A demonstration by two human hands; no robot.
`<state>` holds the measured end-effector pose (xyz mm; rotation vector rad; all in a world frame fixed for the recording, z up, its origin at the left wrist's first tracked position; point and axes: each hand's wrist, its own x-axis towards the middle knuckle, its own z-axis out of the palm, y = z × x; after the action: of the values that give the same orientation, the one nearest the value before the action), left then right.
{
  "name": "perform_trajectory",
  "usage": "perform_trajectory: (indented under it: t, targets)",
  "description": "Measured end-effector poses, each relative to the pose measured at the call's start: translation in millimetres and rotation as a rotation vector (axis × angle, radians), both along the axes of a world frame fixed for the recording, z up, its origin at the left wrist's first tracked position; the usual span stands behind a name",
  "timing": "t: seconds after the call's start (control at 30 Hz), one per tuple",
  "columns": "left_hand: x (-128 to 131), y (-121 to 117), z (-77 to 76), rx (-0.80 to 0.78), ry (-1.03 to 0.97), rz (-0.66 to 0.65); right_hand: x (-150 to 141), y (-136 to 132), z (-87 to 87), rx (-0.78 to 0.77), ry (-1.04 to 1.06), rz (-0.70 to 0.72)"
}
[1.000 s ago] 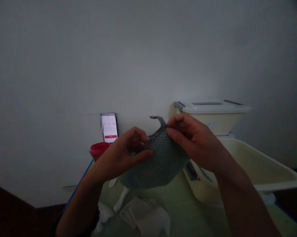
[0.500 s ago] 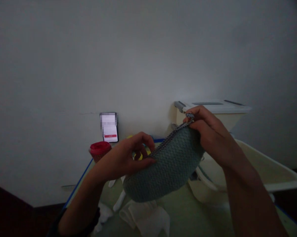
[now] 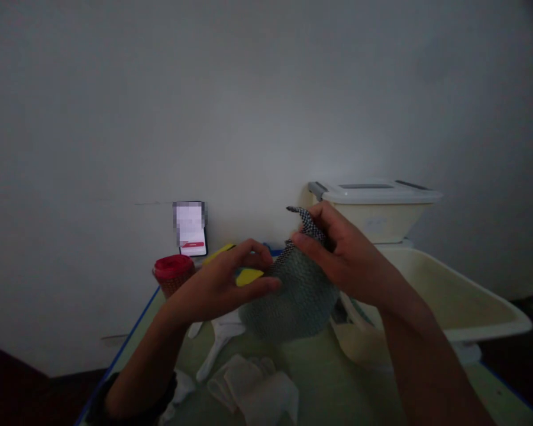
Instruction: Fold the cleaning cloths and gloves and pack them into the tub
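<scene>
A grey-green knitted pouch [image 3: 293,307] hangs between my two hands, with a black-and-white cord [image 3: 310,225] along its upper edge. My right hand [image 3: 350,257] is closed on the cord and that top edge, and a dark-tipped end sticks up above the fingers. On the other side, my left hand [image 3: 222,287] has its thumb against the front of the pouch near the cord. Its index finger is bent over the edge, and its remaining fingers are largely hidden. The lower part of the pouch is blurred.
Below lie a crumpled white cloth [image 3: 257,390] and a white handled tool [image 3: 217,346] on the green table [image 3: 332,390]. A red-topped basket [image 3: 174,272], a phone [image 3: 191,228] and a yellow item [image 3: 249,276] stand behind. At right are a cream open bin [image 3: 461,290] and a lidded box [image 3: 372,219].
My right hand has moved left toward my left hand, bunching the pouch's edge. The pouch looks shorter and narrower, and the cord's end now points up and left. My left hand stays nearly in place.
</scene>
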<state>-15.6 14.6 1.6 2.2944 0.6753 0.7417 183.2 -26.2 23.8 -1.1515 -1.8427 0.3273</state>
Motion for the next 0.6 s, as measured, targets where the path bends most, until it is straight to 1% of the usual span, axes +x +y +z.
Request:
perform_trajectory:
  t: [0.1,0.2,0.27,0.37,0.43,0.53,0.6]
  targets:
    - [3.6,0.9,-3.0,-0.032,-0.067,-0.017,-4.6,-1.7,0.3,0.007,-0.011,0.064]
    - [2.8,4.1,-4.4,-0.005,-0.123,0.007,0.5,-3.3,1.9,-0.021,-0.059,0.024]
    - [0.5,5.8,-3.8,0.059,-0.107,0.048,7.4,-5.2,3.7,-0.06,-0.123,0.007]
    - [-2.1,5.6,-1.1,0.218,-0.054,0.129,16.7,-8.5,5.6,-0.106,-0.247,0.011]
    - [-1.9,3.5,1.0,0.294,-0.021,0.161,19.0,-9.5,5.1,-0.152,-0.303,-0.006]
    - [0.9,0.0,3.4,0.335,0.007,0.147,14.9,-8.7,2.5,-0.247,-0.312,0.031]
    - [3.1,-1.4,4.6,0.344,0.016,0.142,9.3,-7.7,0.9,-0.262,-0.315,0.077]
